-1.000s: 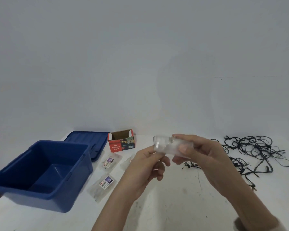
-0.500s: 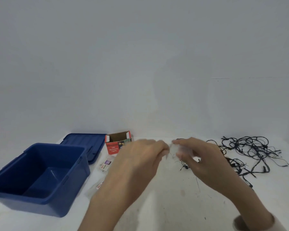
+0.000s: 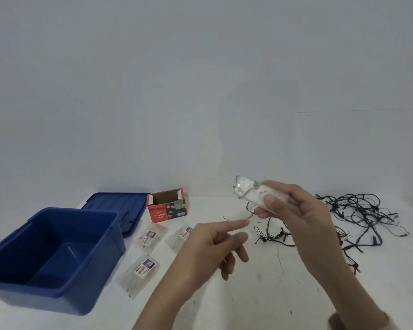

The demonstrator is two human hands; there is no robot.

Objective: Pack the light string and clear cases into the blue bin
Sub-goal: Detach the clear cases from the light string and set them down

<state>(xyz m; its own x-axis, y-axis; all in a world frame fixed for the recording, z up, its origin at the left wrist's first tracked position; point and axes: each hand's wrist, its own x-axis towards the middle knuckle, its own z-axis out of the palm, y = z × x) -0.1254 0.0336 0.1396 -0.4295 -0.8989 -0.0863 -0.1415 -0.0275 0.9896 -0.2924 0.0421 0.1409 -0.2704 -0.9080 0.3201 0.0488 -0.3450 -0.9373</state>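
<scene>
The right hand (image 3: 293, 210) is raised above the white table (image 3: 260, 294) and grips a clear case (image 3: 253, 194) between thumb and fingers, the case tilted with its far end pointing up and to the left. The left hand (image 3: 215, 248) holds nothing: its index finger is stretched toward the lower edge of that case and its other fingers are loosely curled. A thin dark wire hangs down from the held case; whether the fingertip touches it is too blurred to tell. The light string (image 3: 358, 220) lies in a loose black tangle on the table at the right, behind the right wrist. Three more clear cases lie flat on the table, with printed labels facing up: one near the bin's front corner (image 3: 141, 272), one further back (image 3: 150, 236), and one partly hidden by the left hand (image 3: 181, 234). The blue bin (image 3: 57, 296) stands open at the left, nothing visible inside it, with its blue lid (image 3: 119, 206) lying behind it. A small red cardboard box (image 3: 167, 210) stands open just beside the lid
</scene>
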